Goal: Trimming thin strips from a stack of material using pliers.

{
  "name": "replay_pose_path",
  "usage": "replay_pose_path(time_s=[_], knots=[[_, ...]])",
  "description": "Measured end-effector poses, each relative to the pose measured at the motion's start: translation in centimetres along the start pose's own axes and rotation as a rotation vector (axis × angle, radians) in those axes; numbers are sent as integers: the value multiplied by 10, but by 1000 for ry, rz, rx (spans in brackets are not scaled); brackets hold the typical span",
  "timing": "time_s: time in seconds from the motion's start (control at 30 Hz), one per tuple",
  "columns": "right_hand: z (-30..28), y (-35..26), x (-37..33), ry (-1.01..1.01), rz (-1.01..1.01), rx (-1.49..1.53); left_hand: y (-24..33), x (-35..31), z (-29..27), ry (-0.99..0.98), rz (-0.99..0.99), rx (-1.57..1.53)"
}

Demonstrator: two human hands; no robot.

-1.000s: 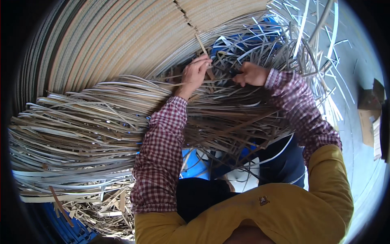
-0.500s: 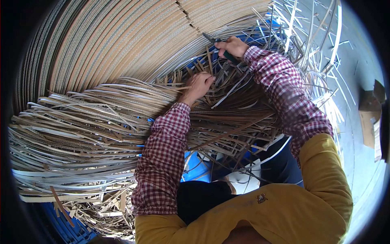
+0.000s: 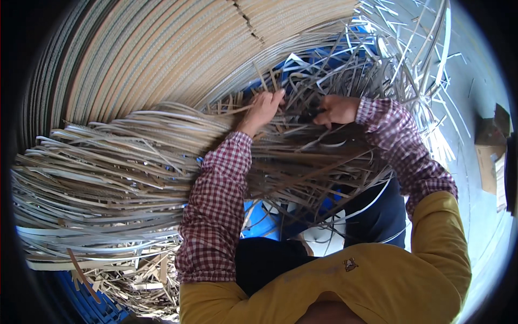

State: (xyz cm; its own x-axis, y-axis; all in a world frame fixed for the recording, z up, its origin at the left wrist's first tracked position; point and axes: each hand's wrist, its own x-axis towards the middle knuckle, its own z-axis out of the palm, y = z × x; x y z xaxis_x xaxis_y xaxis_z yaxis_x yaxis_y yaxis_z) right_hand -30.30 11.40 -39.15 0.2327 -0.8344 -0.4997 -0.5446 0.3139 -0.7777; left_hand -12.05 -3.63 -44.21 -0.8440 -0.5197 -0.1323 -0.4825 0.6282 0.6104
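Observation:
Long thin strips of cardboard-like material (image 3: 135, 135) lie in a thick, tangled heap across the middle. Above my left hand (image 3: 261, 112), a few strip ends (image 3: 275, 81) stick up; its fingers are bent together at one strip's lower end. To the right, over the darker part of the heap, is my right hand (image 3: 339, 110), closed round dark-handled shears (image 3: 313, 111). The shears are blurred and mostly hidden by fingers and shadow. Loose curled strips hang between the two hands and below them.
Behind the heap rises a large tan stack of layered corrugated sheets (image 3: 178, 59), with a jagged split near its top. Blue plastic (image 3: 261, 221) shows beneath the strips. Cut scraps (image 3: 145, 291) fill the lower left. A cardboard box (image 3: 488, 162) stands at the right on the grey floor.
My right hand has drawn back from the stack's edge, down and to the right, with the shears. The strips near it have shifted. My left hand stays almost in place.

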Motion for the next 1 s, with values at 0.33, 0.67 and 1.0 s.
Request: replay_pose_path(time_s=[0.33, 0.67, 1.0], knots=[[-48, -12, 87, 458, -6, -5, -26, -9, 14, 414, 152, 65], [-1, -3, 71, 267, -82, 174, -27, -16, 1, 608, 244, 257], [-39, -2, 104, 506, 13, 123, -27, -4, 14, 368, 59, 246]])
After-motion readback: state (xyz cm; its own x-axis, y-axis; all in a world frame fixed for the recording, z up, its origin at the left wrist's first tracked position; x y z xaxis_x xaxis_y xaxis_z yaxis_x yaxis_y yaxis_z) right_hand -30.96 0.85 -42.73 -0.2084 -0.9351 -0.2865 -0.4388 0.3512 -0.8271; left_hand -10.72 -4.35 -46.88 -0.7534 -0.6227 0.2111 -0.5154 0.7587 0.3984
